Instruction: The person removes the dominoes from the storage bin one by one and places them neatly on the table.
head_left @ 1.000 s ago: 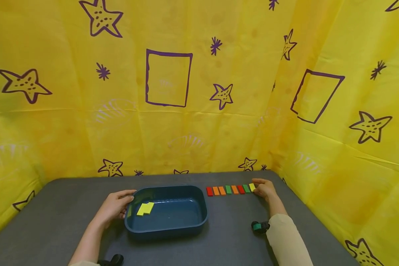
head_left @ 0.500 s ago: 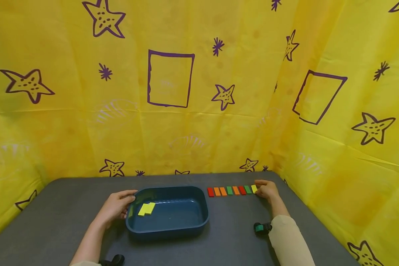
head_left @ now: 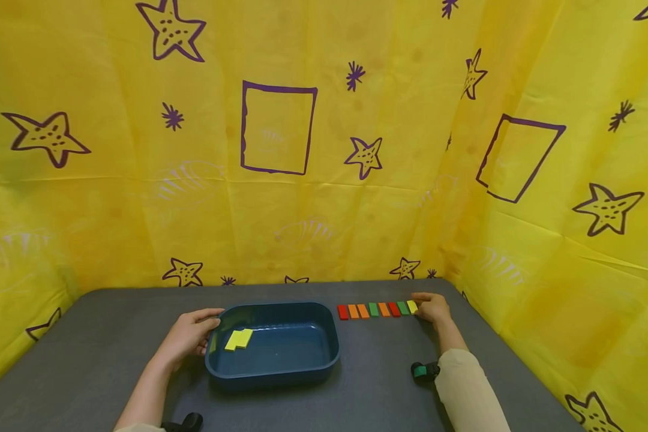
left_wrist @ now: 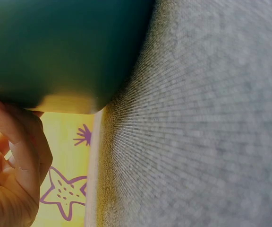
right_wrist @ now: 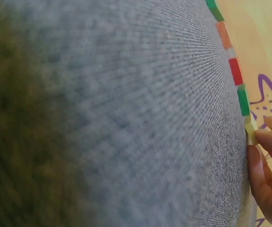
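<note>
My left hand (head_left: 186, 336) grips the left end of a dark blue-green plastic tub (head_left: 272, 375), thumb at its rim and fingers against the outer wall. Inside the tub, toward its left, lie flat yellow tiles (head_left: 239, 339) that overlap. In the left wrist view, curled fingers (left_wrist: 20, 146) press at the tub's side (left_wrist: 65, 52). My right hand (head_left: 434, 309) pinches a small yellow tile (head_left: 412, 307) at the right end of a row of coloured tiles. The right wrist view has the yellow tile (right_wrist: 250, 134) between thumb and fingertip, close beside a green tile (right_wrist: 243, 100).
Red (head_left: 342, 312), orange (head_left: 363, 311) and green (head_left: 374, 309) tiles make a straight, spaced row right of the tub on the grey tabletop (head_left: 378, 372). A yellow curtain (head_left: 281, 240) with purple starfish rises behind and at the right.
The right hand moved the yellow tile slightly right, then back left closer to the green tile. The left hand stays on the tub. The head view shifted a little.
</note>
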Available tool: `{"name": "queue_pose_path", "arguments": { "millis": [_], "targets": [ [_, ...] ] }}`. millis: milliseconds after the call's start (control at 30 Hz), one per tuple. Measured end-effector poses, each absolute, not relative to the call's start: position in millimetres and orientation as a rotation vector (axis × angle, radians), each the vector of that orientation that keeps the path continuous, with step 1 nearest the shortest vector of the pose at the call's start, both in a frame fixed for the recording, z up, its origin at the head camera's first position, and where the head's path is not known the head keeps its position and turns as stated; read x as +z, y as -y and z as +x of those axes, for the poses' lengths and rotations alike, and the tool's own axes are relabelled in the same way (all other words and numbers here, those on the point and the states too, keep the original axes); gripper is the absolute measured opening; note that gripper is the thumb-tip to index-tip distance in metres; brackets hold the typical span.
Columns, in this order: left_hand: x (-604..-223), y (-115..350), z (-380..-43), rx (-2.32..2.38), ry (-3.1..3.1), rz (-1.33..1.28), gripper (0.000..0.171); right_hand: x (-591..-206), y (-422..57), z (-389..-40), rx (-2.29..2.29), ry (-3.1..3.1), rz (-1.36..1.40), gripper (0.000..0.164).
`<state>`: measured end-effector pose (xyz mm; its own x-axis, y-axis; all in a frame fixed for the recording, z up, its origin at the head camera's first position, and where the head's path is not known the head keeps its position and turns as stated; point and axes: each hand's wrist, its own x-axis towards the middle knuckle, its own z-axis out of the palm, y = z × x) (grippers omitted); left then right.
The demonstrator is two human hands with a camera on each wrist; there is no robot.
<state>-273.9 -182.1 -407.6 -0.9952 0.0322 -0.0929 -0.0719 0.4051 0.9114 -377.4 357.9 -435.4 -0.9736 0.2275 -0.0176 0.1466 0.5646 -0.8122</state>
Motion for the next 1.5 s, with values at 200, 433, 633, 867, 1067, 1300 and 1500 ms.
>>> {"name": "queue_pose_path", "arguments": {
  "millis": [200,433,633,867,1067,1300,1500],
  "targets": [
    [-408,183,-274,1.67,-2.547,-0.035,0.047,-433,-356,-377,1.275,2.799,-0.244,0.056],
    [-409,184,-275,1.654,-2.57,-0.029,0.046,-427,-353,-374,1.22,2.825,-0.23,0.056],
    [-409,185,-276,1.648,-2.571,-0.026,0.047,-422,-350,-371,1.214,2.779,-0.268,0.057],
    [-410,186,-275,1.651,-2.57,-0.037,0.046,-419,-344,-374,1.352,2.687,-0.324,0.05],
    [-411,186,-274,1.653,-2.567,-0.046,0.046,-410,-326,-373,1.421,2.677,-0.253,0.047],
    [-411,183,-275,1.659,-2.568,-0.044,0.045,-389,-297,-367,1.501,2.668,-0.058,0.046],
    [-410,182,-274,1.663,-2.568,-0.052,0.045,-373,-272,-364,1.56,2.654,0.068,0.046]
  ]
}}
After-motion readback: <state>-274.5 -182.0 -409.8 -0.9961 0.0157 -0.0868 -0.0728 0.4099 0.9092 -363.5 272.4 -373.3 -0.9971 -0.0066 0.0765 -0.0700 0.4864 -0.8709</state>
